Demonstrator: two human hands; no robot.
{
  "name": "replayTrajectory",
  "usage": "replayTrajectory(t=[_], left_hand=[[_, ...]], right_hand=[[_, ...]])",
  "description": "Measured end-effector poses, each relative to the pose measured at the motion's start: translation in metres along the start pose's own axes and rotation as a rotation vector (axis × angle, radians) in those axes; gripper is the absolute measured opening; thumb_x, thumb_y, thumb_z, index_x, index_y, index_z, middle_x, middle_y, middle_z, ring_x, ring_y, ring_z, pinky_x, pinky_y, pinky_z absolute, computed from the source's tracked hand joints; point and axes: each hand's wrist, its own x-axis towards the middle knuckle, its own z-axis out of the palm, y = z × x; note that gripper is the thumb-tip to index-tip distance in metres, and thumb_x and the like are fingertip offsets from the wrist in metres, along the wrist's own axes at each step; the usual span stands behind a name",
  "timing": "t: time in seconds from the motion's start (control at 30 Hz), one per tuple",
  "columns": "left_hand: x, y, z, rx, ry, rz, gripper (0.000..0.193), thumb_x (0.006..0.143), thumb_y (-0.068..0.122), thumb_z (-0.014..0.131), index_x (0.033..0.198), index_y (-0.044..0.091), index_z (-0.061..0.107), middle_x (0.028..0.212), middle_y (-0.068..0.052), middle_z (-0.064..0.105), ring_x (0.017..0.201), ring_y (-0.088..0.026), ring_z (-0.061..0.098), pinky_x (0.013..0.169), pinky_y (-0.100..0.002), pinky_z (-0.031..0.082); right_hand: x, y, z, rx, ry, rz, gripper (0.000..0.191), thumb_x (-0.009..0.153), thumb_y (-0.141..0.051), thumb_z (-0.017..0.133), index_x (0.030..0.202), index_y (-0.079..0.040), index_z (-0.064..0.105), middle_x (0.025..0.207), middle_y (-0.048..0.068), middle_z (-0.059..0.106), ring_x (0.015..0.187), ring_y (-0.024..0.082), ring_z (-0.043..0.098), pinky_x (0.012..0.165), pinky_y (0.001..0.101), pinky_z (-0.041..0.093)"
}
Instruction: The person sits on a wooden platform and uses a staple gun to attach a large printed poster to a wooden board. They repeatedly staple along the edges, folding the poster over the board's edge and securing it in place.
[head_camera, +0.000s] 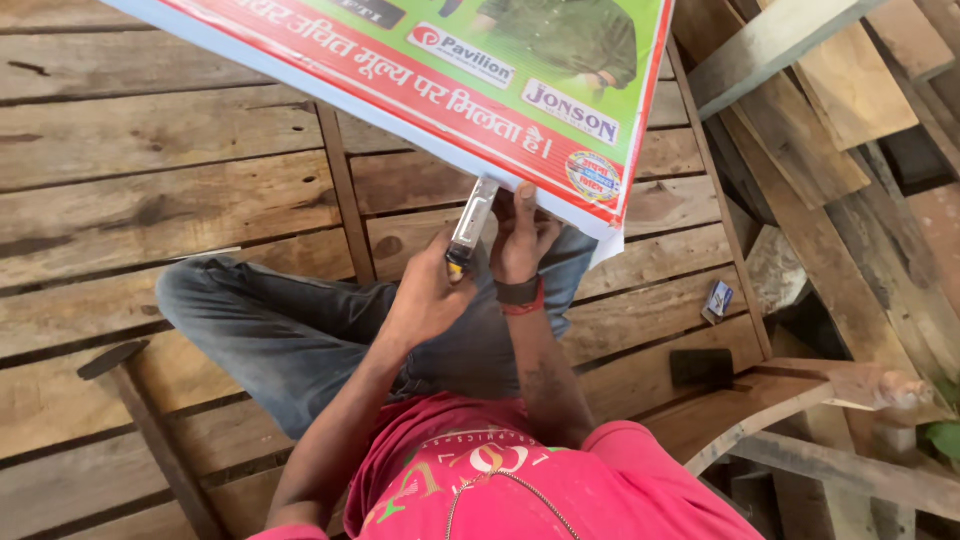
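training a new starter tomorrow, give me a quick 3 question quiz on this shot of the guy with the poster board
1. True or false: the left hand grips a utility knife whose tip meets the lower edge of the printed board.
2. What does the right hand do? A) lies on the knee B) presses fingers on the board's edge beside the knife C) holds the hammer
3. Fill in: the person sits on a floor of wooden ____.

Key: 1 true; 2 B; 3 planks
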Motion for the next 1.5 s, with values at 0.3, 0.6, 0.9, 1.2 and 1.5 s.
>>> replayTrajectory(t=[0.3,0.6,0.9,1.2,1.5], left_hand=[[0.004,0.005,0.003,0.113,-0.019,0.076,0.056,0.080,0.002,0.061,0.136,0.000,0.052,0.109,-0.029,0.067,0.107,-0.050,0.063,0.084,-0.050,0.053],[0.012,0.002,0.009,0.146,0.006,0.068,0.051,0.079,0.004,0.064,0.129,-0.002,0.052,0.106,-0.029,0.067,0.105,-0.050,0.062,0.083,-0.052,0.052],[0.019,-0.018,0.026,0.362,0.161,0.117,0.030,0.082,0.021,0.077,0.100,0.002,0.063,0.091,-0.024,0.069,0.084,-0.048,0.066,0.072,-0.055,0.052],[0.037,-0.050,0.050,0.239,0.318,0.152,0.021,0.075,0.018,0.075,0.085,0.003,0.064,0.082,-0.021,0.069,0.080,-0.042,0.069,0.071,-0.048,0.057],[-0.015,-0.120,-0.003,0.591,0.207,-0.153,0.044,0.083,0.029,0.078,0.118,0.003,0.068,0.096,-0.021,0.074,0.083,-0.045,0.070,0.069,-0.055,0.054]], right_hand=[[0.003,0.006,-0.004,-0.037,-0.040,-0.015,0.037,0.102,-0.024,0.071,0.122,0.006,0.064,0.107,0.014,0.072,0.090,0.021,0.073,0.083,0.0407,0.066],[0.002,0.008,-0.006,-0.089,-0.033,-0.035,0.036,0.105,-0.025,0.070,0.117,0.008,0.064,0.098,0.014,0.073,0.081,0.021,0.072,0.080,0.0404,0.066],[0.000,0.007,-0.008,-0.080,0.026,-0.011,0.029,0.099,-0.019,0.068,0.117,0.003,0.065,0.099,0.011,0.073,0.080,0.019,0.073,0.077,0.0394,0.067],[-0.002,0.021,-0.038,-0.245,0.028,-0.028,0.026,0.113,-0.021,0.068,0.111,0.005,0.070,0.091,0.010,0.069,0.073,0.013,0.060,0.065,0.0278,0.049],[0.003,0.024,-0.017,-0.021,-0.027,-0.034,0.044,0.102,-0.023,0.072,0.134,0.004,0.057,0.123,0.016,0.068,0.103,0.034,0.074,0.093,0.0529,0.063]])
